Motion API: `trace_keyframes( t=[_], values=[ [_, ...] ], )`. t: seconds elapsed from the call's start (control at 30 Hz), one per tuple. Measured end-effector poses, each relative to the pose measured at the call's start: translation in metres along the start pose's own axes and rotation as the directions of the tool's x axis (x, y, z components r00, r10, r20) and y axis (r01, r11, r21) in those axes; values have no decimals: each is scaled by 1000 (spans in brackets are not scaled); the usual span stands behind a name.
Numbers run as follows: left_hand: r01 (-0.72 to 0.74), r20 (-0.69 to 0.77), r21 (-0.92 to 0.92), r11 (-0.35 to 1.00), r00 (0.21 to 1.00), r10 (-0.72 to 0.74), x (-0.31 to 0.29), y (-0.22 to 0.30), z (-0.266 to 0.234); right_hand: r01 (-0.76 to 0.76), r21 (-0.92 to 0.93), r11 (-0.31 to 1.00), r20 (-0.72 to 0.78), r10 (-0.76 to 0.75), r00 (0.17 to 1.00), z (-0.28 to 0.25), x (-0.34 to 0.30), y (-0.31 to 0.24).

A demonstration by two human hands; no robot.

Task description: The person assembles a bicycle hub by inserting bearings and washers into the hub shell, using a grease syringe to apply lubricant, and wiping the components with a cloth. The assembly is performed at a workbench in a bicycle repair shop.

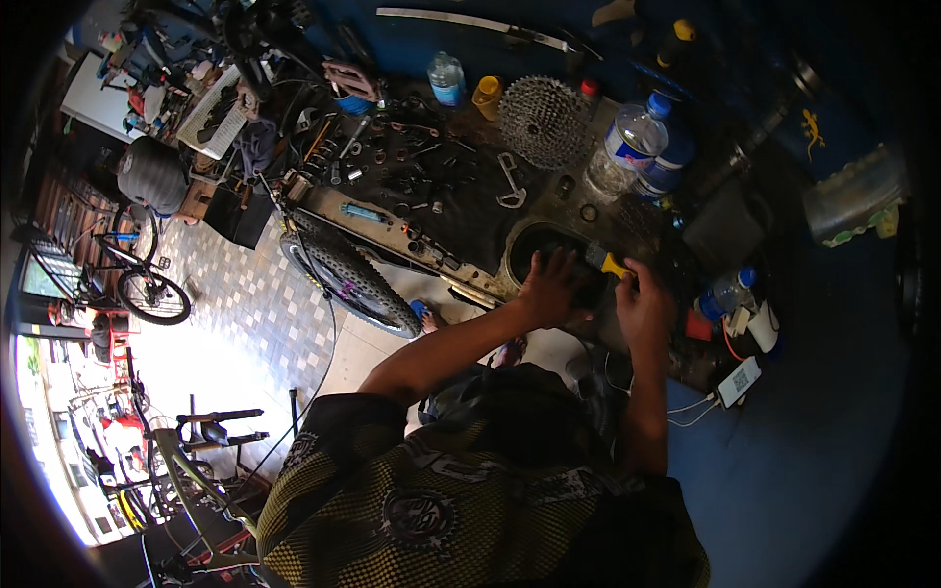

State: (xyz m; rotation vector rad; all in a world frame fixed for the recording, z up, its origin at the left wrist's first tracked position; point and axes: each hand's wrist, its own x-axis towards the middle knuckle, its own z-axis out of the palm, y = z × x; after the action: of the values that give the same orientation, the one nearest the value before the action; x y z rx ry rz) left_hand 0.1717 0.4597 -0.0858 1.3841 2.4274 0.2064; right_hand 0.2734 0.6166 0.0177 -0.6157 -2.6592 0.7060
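Observation:
A paintbrush [614, 266] with a yellow handle and pale bristles is gripped in my right hand [642, 299]. The bristles point left, toward a dark round basin [514, 241] set in the bench. Over that basin my left hand [555, 287] reaches with its fingers stretched out and apart. Whatever lies beneath the left palm is too dark to make out. Just beyond the basin are a small dark ring [588, 212] and a clear plastic bottle [619, 147] with a blue cap.
Loose tools and small parts cover the bench mat [461, 191] to the left. A large sprocket cassette [544, 122] stands at the back near a yellow cup [487, 98]. A bicycle wheel [343, 279] stands below the bench's front edge. A white power bank [738, 382] with cables lies right.

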Motion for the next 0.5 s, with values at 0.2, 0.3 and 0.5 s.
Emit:
trace_keyframes(
  t=[0.2, 0.3, 0.5],
  values=[
    [62, -8, -90, 994, 998, -63, 16, 17, -6, 67, -4, 998, -46, -67, 997, -4, -1, 6],
    [-17, 57, -95, 995, 998, 22, 13, 26, -7, 92, -22, 995, -50, -93, 994, -4, 0, 6],
    [-178, -187, -54, 983, 968, 165, -18, 18, 0, 86, -26, 996, -44, -88, 995, 0, 0, 9]
  ],
)
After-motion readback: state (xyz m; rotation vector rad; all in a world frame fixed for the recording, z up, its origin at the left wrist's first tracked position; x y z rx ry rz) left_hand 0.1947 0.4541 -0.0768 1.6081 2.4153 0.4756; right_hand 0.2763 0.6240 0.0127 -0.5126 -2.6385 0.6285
